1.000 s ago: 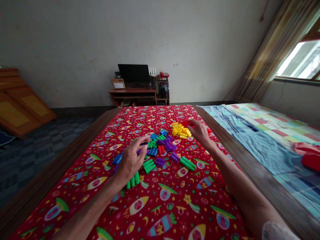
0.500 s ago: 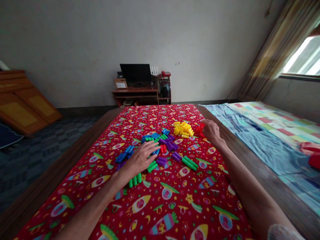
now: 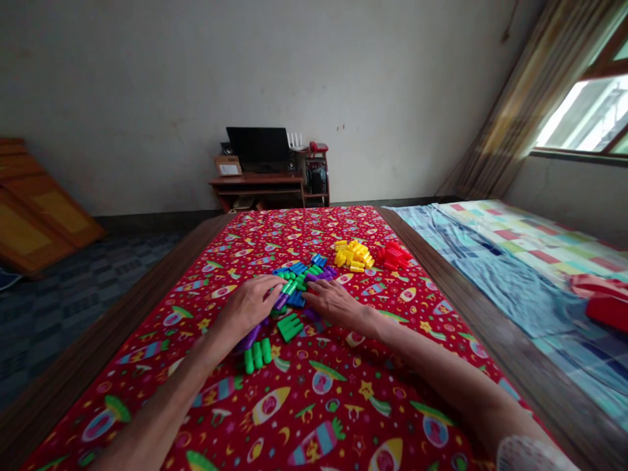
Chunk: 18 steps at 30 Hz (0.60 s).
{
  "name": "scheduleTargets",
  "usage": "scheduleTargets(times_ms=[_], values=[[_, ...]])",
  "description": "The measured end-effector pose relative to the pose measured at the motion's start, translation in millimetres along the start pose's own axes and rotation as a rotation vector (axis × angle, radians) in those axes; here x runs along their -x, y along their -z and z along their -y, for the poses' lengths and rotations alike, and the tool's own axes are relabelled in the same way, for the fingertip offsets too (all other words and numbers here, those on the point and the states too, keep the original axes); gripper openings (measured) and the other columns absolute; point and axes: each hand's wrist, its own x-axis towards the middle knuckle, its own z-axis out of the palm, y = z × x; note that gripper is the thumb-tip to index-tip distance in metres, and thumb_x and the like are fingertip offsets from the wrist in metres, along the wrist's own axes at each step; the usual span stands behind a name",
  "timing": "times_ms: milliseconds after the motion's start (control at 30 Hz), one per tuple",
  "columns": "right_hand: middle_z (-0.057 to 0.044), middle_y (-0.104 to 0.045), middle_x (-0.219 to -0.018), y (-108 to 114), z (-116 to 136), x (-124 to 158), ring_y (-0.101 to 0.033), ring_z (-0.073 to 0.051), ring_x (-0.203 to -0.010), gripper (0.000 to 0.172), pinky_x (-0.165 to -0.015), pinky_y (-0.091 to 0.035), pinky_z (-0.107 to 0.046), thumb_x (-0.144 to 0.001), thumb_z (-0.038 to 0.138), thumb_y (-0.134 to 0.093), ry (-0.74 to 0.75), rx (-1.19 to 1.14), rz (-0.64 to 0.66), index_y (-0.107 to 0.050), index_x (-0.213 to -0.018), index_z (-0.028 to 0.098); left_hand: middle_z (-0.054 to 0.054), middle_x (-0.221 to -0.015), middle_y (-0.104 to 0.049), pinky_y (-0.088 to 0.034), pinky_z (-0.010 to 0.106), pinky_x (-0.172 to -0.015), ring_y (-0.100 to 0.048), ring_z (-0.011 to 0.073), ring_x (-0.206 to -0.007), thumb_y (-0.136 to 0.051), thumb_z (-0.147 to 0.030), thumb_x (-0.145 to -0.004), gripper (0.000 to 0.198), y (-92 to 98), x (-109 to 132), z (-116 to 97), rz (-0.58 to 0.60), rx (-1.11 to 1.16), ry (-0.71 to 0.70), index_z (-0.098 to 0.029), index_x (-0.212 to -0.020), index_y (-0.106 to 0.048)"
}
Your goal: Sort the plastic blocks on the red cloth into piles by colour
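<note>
My left hand (image 3: pixel 252 302) lies over the left side of a mixed heap of plastic toy blocks shaped like joined tubes. Its fingers are curved but apart, close beside a purple and green block (image 3: pixel 285 296). From the other side, my right hand (image 3: pixel 334 301) reaches over the heap with fingers spread, touching or nearly touching purple blocks (image 3: pixel 321 273). Blue blocks (image 3: pixel 297 268) show at the back of the heap. Nearer me lie a green block (image 3: pixel 290 327) and another green block (image 3: pixel 258 356). Both hands hide some blocks.
A yellow block pile (image 3: pixel 354 255) and a red block pile (image 3: pixel 394 255) sit farther back on the red patterned cloth (image 3: pixel 314 399). Beyond the table stands a desk with a monitor (image 3: pixel 258 148). A bed with a checked cover (image 3: pixel 515 242) is at the right.
My right hand has left the red pile and come back left to the mixed heap. My left hand has shifted slightly left, and blocks under it have moved. The view has turned a little.
</note>
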Motion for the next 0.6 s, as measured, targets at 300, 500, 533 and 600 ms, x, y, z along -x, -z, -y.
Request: scheduleTargets(times_ms=[300, 500, 533, 600], values=[[-0.010, -0.065, -0.100, 15.1, -24.8, 4.9, -0.056, -0.020, -0.094, 0.019, -0.082, -0.044, -0.032, -0.090, 0.024, -0.056, 0.028, -0.274, -0.187, -0.062, -0.105, 0.017, 0.008, -0.105, -0.072, -0.051, 0.039, -0.092, -0.067, 0.0271, -0.099, -0.043, -0.042, -0.082, 0.035, 14.0, 14.6, 73.0, -0.133, 0.011, 0.387, -0.022, -0.097, -0.067], [-0.011, -0.067, -0.110, 46.2, -107.2, 28.8, -0.057, -0.024, -0.104, 0.028, -0.092, -0.042, -0.040, -0.085, 0.017, -0.053, -0.306, -0.185, -0.521, -0.063, -0.111, 0.019, 0.012, -0.111, -0.071, -0.048, 0.041, -0.099, -0.064, 0.0270, -0.110, -0.042, -0.052, -0.083, 0.048, -1.4, 35.6, 100.9, -0.238, 0.434, 0.605, -0.016, -0.109, -0.060], [-0.012, -0.067, -0.110, 46.6, -123.5, 37.2, -0.057, -0.025, -0.104, 0.030, -0.093, -0.041, -0.042, -0.084, 0.016, -0.052, -0.403, -0.137, -0.538, -0.064, -0.112, 0.019, 0.012, -0.112, -0.071, -0.047, 0.041, -0.100, -0.063, 0.0269, -0.111, -0.042, -0.054, -0.083, 0.050, -2.4, 36.8, 102.4, -0.242, 0.474, 0.610, -0.016, -0.110, -0.060], [-0.013, -0.068, -0.109, 41.9, -150.9, 55.2, -0.058, -0.026, -0.103, 0.032, -0.095, -0.041, -0.044, -0.082, 0.016, -0.052, -0.545, -0.072, -0.536, -0.064, -0.112, 0.017, 0.011, -0.110, -0.072, -0.046, 0.041, -0.101, -0.063, 0.0273, -0.112, -0.045, -0.057, -0.080, 0.052, -3.2, 37.1, 103.0, -0.227, 0.491, 0.615, -0.017, -0.108, -0.061]])
